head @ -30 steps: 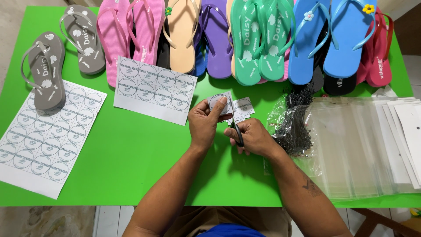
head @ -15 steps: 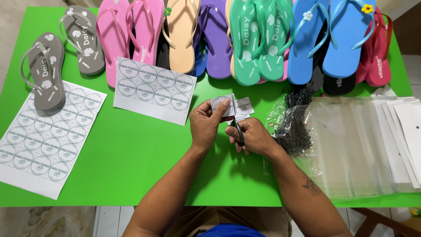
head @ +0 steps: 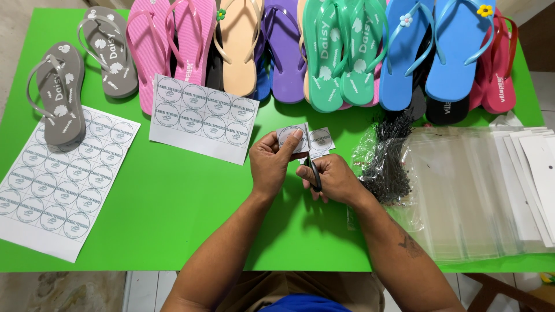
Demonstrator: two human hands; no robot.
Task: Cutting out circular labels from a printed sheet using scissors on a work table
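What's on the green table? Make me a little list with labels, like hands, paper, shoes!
left hand: pinches a small strip of round labels
right hand: holds black scissors, cutting the strip
sticker sheets: one small sheet mid-table, one big sheet at the left edge
flip-flops: a row along the far edge; grey pair, pink, peach, purple, teal, blue pair, red
right side: bundle of black ties beside a stack of clear bags
table: bright green

White round-label sheets [head: 58,185] [head: 202,118] left; label strip [head: 306,140] centre; clear bags [head: 480,190] right.
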